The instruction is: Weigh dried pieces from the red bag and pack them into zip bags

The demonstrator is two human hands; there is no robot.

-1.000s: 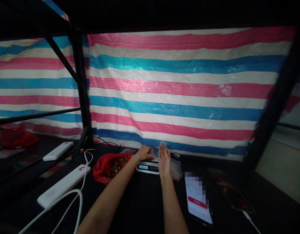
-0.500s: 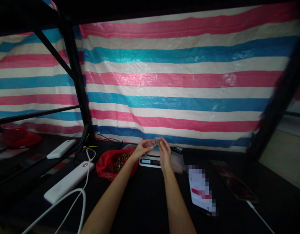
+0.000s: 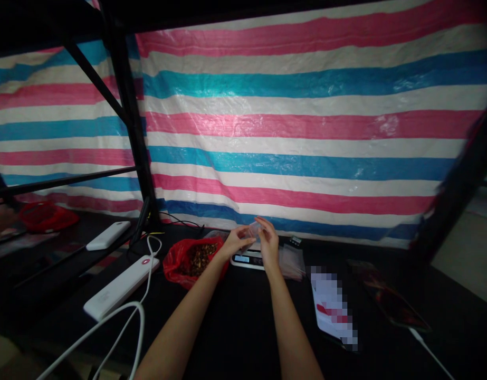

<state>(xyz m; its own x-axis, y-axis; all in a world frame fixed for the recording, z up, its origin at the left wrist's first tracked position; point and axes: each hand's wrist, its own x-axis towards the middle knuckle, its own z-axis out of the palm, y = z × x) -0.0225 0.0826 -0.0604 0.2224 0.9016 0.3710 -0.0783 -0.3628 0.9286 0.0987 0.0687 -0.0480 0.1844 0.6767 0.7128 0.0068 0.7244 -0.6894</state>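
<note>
Between my two hands a small clear plastic bag [image 3: 254, 229] is held up above a white digital scale [image 3: 247, 259]. My left hand [image 3: 236, 240] grips the bag's left side, and my right hand [image 3: 269, 241] has its fingers closed on the right side. What the bag contains, if anything, I cannot make out. The scale's display is lit, and my right hand covers part of its right end. Just left of the scale, an open red plastic bag [image 3: 175, 258] holds many small brown pieces [image 3: 201, 257]. To the right lies a stack of flat clear bags [image 3: 292, 261].
Two phones lie to the right, one with a lit screen [image 3: 332, 306], one dark [image 3: 393, 298] and cabled. At left are white power banks [image 3: 118, 287] with a looping cable [image 3: 142, 316]. A black post [image 3: 128, 116] rises behind; a striped sheet [image 3: 290, 126] hangs at the back.
The view has shifted slightly, so everything sits a little farther right. Both hands still hold the small bag above the scale, with the fingers slightly moved.
</note>
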